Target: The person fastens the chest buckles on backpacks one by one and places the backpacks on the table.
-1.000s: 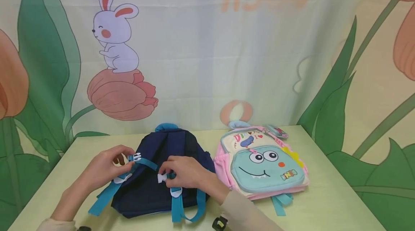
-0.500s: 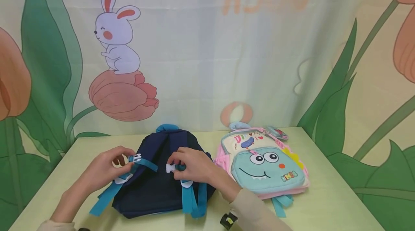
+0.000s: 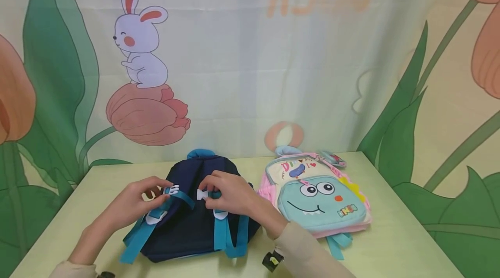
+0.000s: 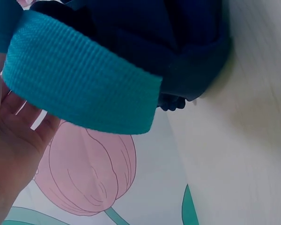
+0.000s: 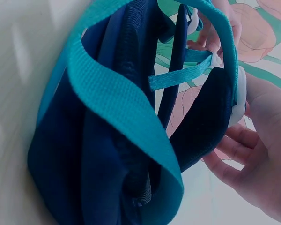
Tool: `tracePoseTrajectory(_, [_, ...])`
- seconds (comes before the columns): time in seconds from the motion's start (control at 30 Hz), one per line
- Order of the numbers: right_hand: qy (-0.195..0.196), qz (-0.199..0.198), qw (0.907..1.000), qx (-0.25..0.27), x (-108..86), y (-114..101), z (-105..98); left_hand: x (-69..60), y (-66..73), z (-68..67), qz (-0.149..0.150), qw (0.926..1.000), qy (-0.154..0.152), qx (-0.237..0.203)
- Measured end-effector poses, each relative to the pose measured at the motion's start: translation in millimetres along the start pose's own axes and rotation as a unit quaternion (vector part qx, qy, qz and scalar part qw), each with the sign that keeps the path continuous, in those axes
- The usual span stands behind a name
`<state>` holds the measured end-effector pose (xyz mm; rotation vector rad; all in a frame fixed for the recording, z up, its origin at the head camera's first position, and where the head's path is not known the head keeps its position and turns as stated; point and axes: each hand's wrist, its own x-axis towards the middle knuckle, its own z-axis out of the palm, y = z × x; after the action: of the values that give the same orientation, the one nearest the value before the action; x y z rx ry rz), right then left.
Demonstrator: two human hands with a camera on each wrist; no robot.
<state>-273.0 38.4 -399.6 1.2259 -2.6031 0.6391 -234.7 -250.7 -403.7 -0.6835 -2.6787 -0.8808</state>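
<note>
The left hand (image 3: 134,200) pinches the pronged buckle half (image 3: 173,189), its prongs pointing toward the right hand (image 3: 232,192), which pinches the socket buckle half (image 3: 202,194) with its white end facing left. The 2 halves are apart, over the navy backpack (image 3: 187,234). That lies on the table (image 3: 394,234), long axis running away from the person, blue handle (image 3: 201,153) at the far end.

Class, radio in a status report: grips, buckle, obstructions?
Left grip pinches pronged buckle half; right grip pinches other half. Halves apart, over navy backpack. Teal strap tail dangles near gap.
</note>
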Motion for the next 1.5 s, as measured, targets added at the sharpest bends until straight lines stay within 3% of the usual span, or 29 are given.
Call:
tracePoseTrajectory(0.3, [-0.02, -0.002, 0.9998, -0.006, 4.1, -2, -5, 3.5, 1.2, 4.0, 0.029, 0.9996, 0.001, -0.005])
tracePoseTrajectory(0.53, [-0.035, -0.005, 0.9991, -0.023, 9.5, -8, -10, 7.3, 0.9, 7.6, 0.04, 0.9987, -0.017, -0.027])
tracePoseTrajectory(0.67, [-0.041, 0.0, 0.9987, -0.03, 12.3, -11, -13, 9.8, 4.0, 9.3, 0.034, 0.998, -0.032, -0.042])
tracePoseTrajectory(1.1, [-0.04, 0.008, 0.9975, -0.058, 16.4, -18, -13, 12.6, 11.1, 11.3, 0.023, 0.9975, -0.058, -0.032])
tracePoseTrajectory(1.5, [-0.044, 0.005, 0.9958, -0.08, 19.1, -21, -3, 6.8, 8.5, 13.1, 0.031, 0.9971, -0.058, -0.038])
